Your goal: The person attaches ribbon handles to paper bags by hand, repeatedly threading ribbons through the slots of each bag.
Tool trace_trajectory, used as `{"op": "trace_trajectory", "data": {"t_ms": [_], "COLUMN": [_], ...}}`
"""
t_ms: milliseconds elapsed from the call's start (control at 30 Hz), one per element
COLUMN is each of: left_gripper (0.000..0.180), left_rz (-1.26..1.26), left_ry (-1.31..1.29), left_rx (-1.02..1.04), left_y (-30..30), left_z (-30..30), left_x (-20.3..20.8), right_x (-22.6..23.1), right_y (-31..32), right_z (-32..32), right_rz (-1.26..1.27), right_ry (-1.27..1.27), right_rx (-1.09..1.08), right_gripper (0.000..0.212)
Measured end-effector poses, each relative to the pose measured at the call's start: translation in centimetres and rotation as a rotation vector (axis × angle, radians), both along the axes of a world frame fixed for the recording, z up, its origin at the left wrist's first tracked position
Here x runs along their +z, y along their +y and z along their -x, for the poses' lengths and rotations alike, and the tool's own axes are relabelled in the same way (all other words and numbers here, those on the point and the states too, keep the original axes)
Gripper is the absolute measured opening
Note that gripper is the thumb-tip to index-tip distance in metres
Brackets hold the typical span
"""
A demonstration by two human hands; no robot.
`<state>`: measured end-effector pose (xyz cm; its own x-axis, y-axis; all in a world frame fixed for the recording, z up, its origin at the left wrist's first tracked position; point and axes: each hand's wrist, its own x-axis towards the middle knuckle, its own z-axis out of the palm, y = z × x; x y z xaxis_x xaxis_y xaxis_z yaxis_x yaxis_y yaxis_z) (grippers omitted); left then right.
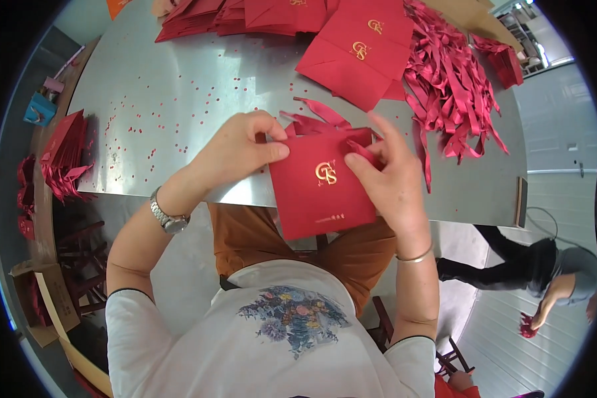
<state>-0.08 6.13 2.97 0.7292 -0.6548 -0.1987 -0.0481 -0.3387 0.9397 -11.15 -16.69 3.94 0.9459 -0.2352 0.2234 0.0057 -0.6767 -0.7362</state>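
Note:
A small red paper gift bag [318,196] with a gold emblem hangs upright over the table's near edge. My left hand [245,149] pinches its upper left corner between thumb and fingers. At the upper right edge, my right hand [395,176] is closed, with the thumb against the front of the bag and a short piece of dark red ribbon [365,147] at its fingers. More red ribbon [322,114] sticks out behind the bag's top edge and lies over the tabletop. The fingertips behind the bag are partly hidden.
Flat red bags [358,56] are piled at the far side of the metal table [245,73]. A heap of red ribbons [451,86] lies far right. Finished-looking bags with ribbons [66,156] stand at the left edge. Small red paper dots are scattered about. Another person [544,265] is at the right.

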Motion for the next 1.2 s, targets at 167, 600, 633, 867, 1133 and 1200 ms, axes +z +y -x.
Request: {"op": "trace_trajectory", "data": {"t_ms": [167,600,633,867,1133,1200], "left_gripper": [0.008,0.011,0.012,0.019,0.021,0.021], "left_rz": [0.135,0.144,0.168,0.209,0.233,0.218], "left_ry": [0.189,0.228,0.273,0.198,0.21,0.17], "left_rx": [0.106,0.135,0.135,0.146,0.164,0.131], "left_y": [-0.5,-1.4,-1.4,-1.9,-2.7,-3.1], "left_z": [-1.8,-3.6,-3.5,-3.1,-2.2,-2.0], "left_x": [-0.8,-2.3,-2.1,-2.5,-1.7,-1.7], "right_x": [1.6,-1.3,-1.4,-0.8,2.4,2.3], "right_y": [-4.2,-8.6,-8.3,-6.2,-0.9,0.9], "right_z": [3.9,10.1,10.3,9.3,4.3,3.3], "right_rz": [-0.366,-1.064,-1.104,-1.085,-0.302,-0.616], "right_ry": [0.198,-0.144,-0.179,-0.431,-0.353,-0.157], "right_rx": [0.039,0.329,0.308,0.239,0.087,0.168], "right_gripper": [0.054,0.049,0.054,0.042,0.018,0.019]}}
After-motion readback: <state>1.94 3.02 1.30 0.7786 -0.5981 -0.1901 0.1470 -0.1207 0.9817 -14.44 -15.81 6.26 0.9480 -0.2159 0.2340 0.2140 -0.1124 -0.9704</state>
